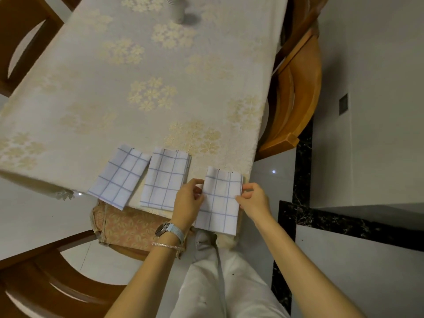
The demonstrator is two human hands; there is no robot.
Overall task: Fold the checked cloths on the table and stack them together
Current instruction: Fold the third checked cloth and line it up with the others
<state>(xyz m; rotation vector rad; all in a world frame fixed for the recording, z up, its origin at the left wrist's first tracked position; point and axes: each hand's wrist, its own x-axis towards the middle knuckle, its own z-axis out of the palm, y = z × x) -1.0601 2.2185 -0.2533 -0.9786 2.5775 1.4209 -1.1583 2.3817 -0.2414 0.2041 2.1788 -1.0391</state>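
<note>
The right cloth [220, 203], lower centre-right at the table [137, 106] edge, is pinched along its long sides by the left hand [188, 200] and right hand [253, 199]. The middle cloth [164, 180] and left cloth [118, 175] lie leftward, long axes up-frame, nearer the left hand.

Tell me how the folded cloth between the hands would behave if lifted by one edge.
Probably floppy: the folded cloth is thin layered fabric, and the left hand and right hand pinch opposite sides. Likely light, since fingertips alone hold it. Its layers may slip apart; separate edges show at its right side.
</note>
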